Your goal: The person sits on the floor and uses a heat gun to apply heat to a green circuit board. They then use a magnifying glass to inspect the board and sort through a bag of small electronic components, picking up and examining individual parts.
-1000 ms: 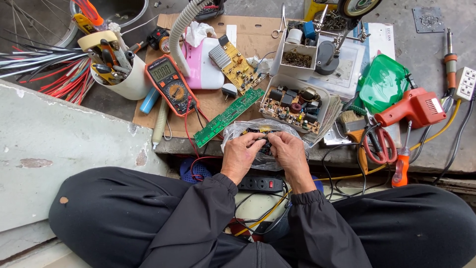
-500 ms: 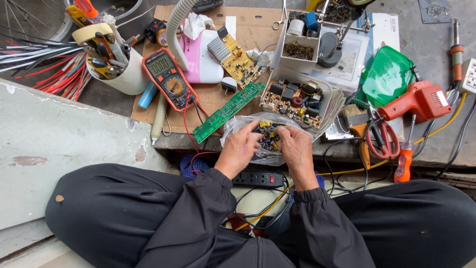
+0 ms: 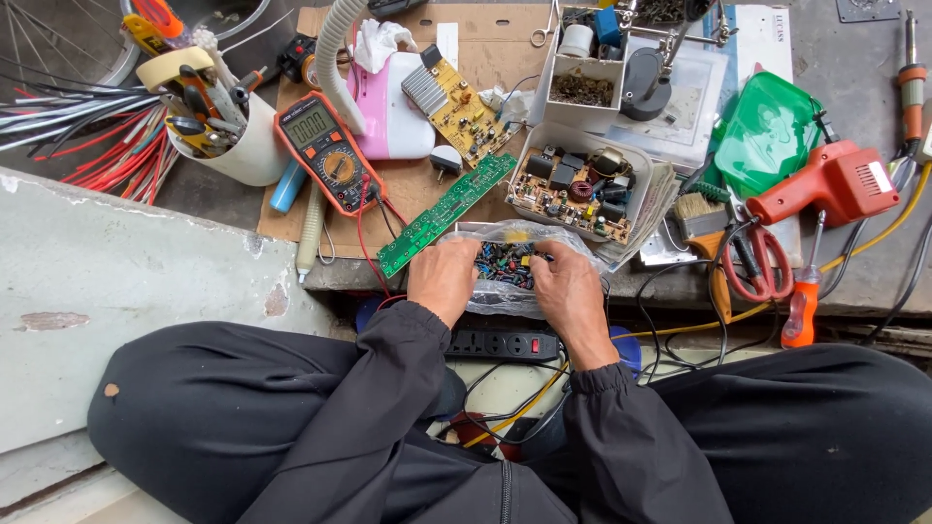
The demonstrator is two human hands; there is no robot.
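Both hands, left (image 3: 442, 279) and right (image 3: 568, 288), pinch the clear bag (image 3: 510, 264) of small parts, seemingly spreading its mouth; it lies at the counter (image 3: 854, 262) edge, just below the green board (image 3: 447, 213)

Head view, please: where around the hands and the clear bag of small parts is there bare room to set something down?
The pale concrete slab left of the left hand lies bare. Some brown cardboard shows above the yellow circuit board. Right of the right hand, red-handled scissors, brush and cables crowd.
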